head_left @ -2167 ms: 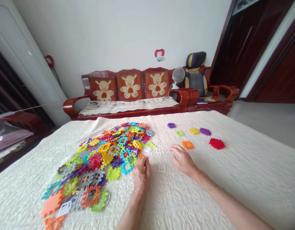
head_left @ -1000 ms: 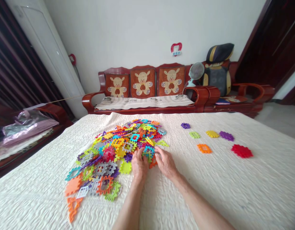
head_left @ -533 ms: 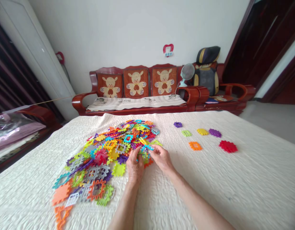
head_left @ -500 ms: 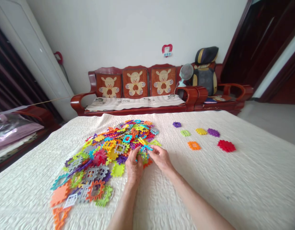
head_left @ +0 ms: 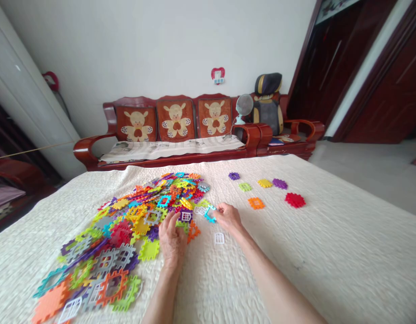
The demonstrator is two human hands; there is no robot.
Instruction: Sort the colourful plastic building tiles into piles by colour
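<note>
My right hand (head_left: 230, 218) pinches a blue window-frame building tile (head_left: 209, 214) at its right side, by the right edge of a heap of colourful interlocking plastic tiles (head_left: 136, 218). At the heap's near edge, my left hand (head_left: 173, 238) rests with bent fingers spread apart, seemingly holding nothing. Close to its fingertips lies a white window insert (head_left: 186, 217) on purple. A second white insert (head_left: 199, 210) is left of the blue tile, and a third (head_left: 219, 238) lies on the cloth between my hands. An orange tile (head_left: 193, 231) sits just right of my left hand.
Set apart on the quilted cream cloth (head_left: 329, 252) are several tiles, among them an orange one (head_left: 256, 203) and a red one (head_left: 295, 200). Beyond the table stand a wooden sofa (head_left: 154, 164) and a small fan (head_left: 244, 106).
My hands have moved apart; the right one now holds the blue tile off to the right. A white insert now lies on the cloth. The view has turned right.
</note>
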